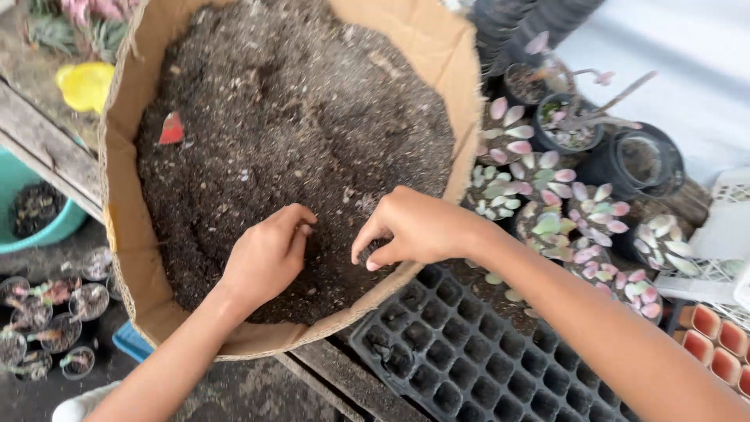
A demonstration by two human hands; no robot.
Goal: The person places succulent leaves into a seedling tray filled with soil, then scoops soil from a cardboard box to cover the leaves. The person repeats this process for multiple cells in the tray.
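1. My left hand point(266, 254) rests in the potting soil point(289, 141) near the front edge of the sack, fingers curled loosely into a half-closed fist. Whether it holds a clump of soil I cannot tell.
2. My right hand point(410, 230) sits just beside it, fingertips pinched together around something small and dark point(373, 252). It looks like a tiny pot or a lump of soil; I cannot say which.
3. The soil looks loose, dry and crumbly, with pale flecks through it. I judge it light in small amounts and prone to sifting between the fingers, so a cupped scoop should hold it better than a pinch.
4. The soil fills a wide brown sack point(437, 47) with its rim rolled down. The wall looks soft and would likely sag if pulled. A small red tag point(172, 129) lies on the soil at the far left.
5. A black seedling tray point(461, 359) lies just below my right hand, most cells empty, a few at its near-left corner holding some soil.
6. To the right stand small pots of pink-green succulents point(547, 195); their leaves look plump and easily snapped off.
7. An empty black pot point(641, 160) stands beyond them, and terracotta-coloured cells point(723, 336) show at the right edge.
8. At the left, a teal tub point(31, 211) holds dark matter, with small planted pots point(47, 312) below it.
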